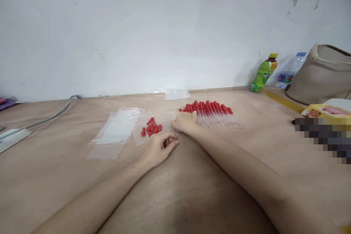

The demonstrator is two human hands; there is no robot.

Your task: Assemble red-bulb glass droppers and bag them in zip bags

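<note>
My left hand is closed, its fingers curled toward the thumb; what lies in them, if anything, I cannot make out. Just beyond it is my right hand, closed with its back to me and its fingertips hidden. Between and behind the hands lie several thin clear tubes, side by side. Loose red rubber bulbs sit on a clear plastic bag to the left. To the right of my right hand is a row of droppers, clear tubes with red bulbs pointing toward the wall.
Clear zip bags lie stacked at left, and another bag rests by the wall. A grey cable runs along the far left. At right stand a green bottle, a clear water bottle and a beige bag.
</note>
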